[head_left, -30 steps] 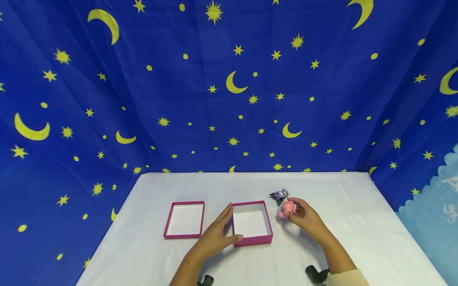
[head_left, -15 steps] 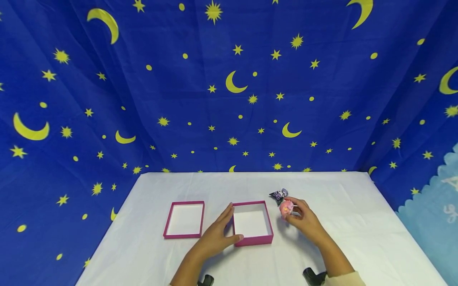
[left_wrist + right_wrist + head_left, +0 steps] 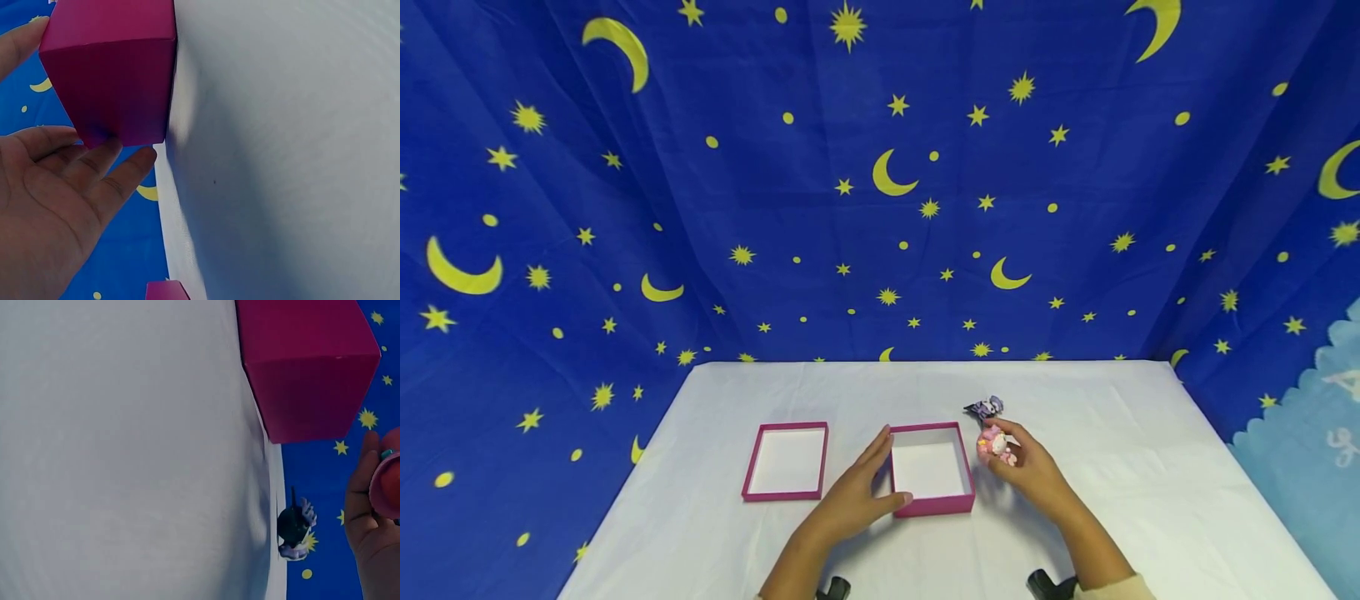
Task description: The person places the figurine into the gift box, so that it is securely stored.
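Observation:
In the head view, a magenta box [image 3: 934,506] with a white inside stands uncovered on the table. My left hand [image 3: 848,502] rests along its left wall, the thumb at the near corner and the extended fingers reaching the far corner; the left wrist view shows fingertips against the box wall [image 3: 115,94]. Just right of the box, my right hand [image 3: 1036,468] holds a small pink figurine [image 3: 992,444] with a whitish face, partly covered by the fingers. Behind it sits a purple and black figurine [image 3: 987,407].
A shallow magenta lid [image 3: 784,497], white inside up, lies left of the box. White cloth covers the table [image 3: 1150,467]. A blue curtain [image 3: 820,208] with yellow moons and stars hangs behind and at the sides.
My right hand has moved slightly left and nearer the box, turning the pink figurine so its face side shows. The left hand and box have barely moved.

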{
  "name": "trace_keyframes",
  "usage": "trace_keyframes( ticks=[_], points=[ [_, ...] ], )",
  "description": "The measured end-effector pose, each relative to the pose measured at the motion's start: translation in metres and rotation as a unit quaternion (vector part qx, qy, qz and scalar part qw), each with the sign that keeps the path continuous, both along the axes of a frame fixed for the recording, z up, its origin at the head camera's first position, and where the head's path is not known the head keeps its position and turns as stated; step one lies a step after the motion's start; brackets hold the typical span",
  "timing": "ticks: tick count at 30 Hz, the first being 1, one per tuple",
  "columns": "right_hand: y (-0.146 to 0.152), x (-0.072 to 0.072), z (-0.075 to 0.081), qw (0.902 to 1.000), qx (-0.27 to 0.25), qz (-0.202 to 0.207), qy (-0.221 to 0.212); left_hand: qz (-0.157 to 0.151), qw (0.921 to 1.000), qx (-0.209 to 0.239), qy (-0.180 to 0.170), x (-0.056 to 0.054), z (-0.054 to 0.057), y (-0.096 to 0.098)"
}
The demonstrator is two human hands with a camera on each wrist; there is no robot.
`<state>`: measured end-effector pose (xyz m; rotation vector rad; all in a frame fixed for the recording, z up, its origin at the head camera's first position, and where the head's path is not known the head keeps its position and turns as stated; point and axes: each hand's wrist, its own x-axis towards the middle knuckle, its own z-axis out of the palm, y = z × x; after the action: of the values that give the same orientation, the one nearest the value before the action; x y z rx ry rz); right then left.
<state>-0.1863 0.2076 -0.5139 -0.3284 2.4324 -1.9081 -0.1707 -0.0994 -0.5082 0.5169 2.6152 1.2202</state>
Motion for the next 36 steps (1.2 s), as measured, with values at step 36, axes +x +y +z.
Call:
trace_keyframes(
  ticks=[36],
  points=[
    [-0.023,0.007,0.015,0.9992,0.034,0.018,-0.011,-0.014,0.9999,-0.001,0.008,-0.001,-0.001,0.004]
  ],
)
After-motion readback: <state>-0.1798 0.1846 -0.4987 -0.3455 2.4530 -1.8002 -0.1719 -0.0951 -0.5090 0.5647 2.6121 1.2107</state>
